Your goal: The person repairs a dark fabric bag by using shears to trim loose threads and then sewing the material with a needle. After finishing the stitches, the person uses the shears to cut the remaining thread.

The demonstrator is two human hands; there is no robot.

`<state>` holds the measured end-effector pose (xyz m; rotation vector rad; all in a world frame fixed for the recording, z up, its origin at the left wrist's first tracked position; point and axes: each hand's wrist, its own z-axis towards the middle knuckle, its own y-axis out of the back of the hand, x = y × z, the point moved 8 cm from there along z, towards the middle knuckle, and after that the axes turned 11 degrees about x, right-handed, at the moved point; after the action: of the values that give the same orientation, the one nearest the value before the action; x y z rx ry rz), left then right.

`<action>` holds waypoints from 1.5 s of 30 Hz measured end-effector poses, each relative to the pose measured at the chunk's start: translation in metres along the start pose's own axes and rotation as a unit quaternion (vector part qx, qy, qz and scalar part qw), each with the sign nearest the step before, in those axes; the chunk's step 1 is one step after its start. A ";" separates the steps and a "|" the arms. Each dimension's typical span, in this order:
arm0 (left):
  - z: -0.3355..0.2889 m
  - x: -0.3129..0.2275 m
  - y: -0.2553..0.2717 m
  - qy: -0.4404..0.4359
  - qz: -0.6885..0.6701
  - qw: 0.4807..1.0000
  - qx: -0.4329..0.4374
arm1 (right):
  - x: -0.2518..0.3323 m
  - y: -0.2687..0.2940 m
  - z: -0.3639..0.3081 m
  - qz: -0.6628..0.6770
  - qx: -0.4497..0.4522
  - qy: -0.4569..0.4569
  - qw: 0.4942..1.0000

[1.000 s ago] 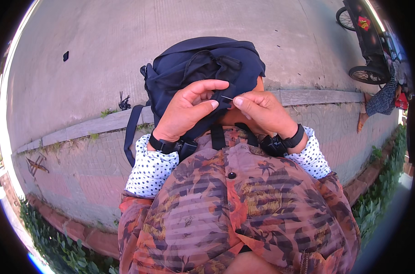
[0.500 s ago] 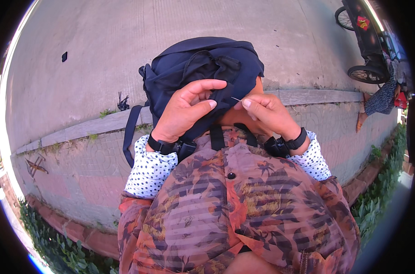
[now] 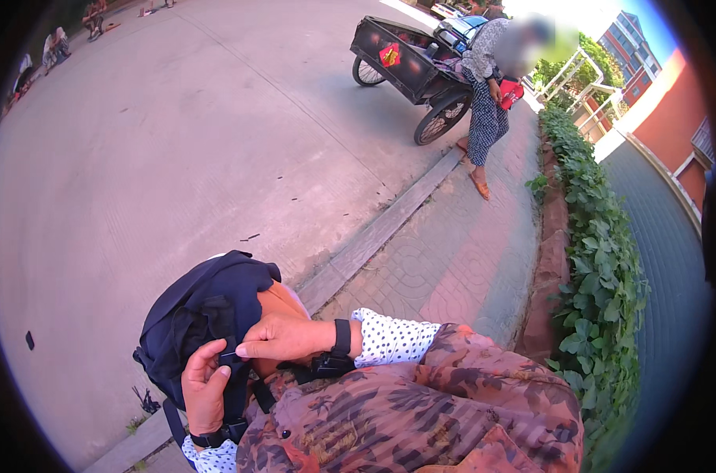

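Note:
A dark navy fabric bag point(image 3: 186, 303) with a strap lies across my lap. Over it, my right hand point(image 3: 283, 337) is pinched around a sewing needle point(image 3: 230, 355), a thin light sliver at its fingertips. Close by, my left hand point(image 3: 206, 388) has its thumb and forefinger apart, its other fingers curled. The two hands nearly meet above the bag. Any thread is too fine to make out. Both wrists carry black straps with small dark devices, below white dotted cuffs.
A person point(image 3: 488, 94) in patterned trousers stands on the paving, holding something red, beside a dark cargo tricycle point(image 3: 401, 59). A stone kerb point(image 3: 381, 232) divides road from paving. Leafy hedge point(image 3: 602, 268) lines the right. A small black object point(image 3: 30, 340) lies on the road.
The view has swung to the right and up, bringing in the standing person and whole cart. My hands have come closer together, the right needle-holding hand beside the left fingertips.

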<state>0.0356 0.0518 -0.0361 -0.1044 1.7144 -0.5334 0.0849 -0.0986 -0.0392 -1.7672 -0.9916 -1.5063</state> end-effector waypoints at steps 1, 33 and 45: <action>0.001 0.000 -0.001 -0.005 0.000 1.000 0.008 | 0.001 0.000 -0.003 -0.007 -0.007 0.001 1.000; -0.001 0.009 0.008 -0.036 0.010 0.998 0.042 | 0.006 0.006 -0.002 -0.022 -0.043 -0.036 0.998; 0.009 0.000 0.010 0.001 0.016 0.999 0.047 | -0.009 0.023 -0.009 -0.003 -0.047 -0.106 0.993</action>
<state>0.0467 0.0577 -0.0409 -0.0096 1.6874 -0.5905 0.0993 -0.1197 -0.0462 -2.0259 -1.0455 -1.4102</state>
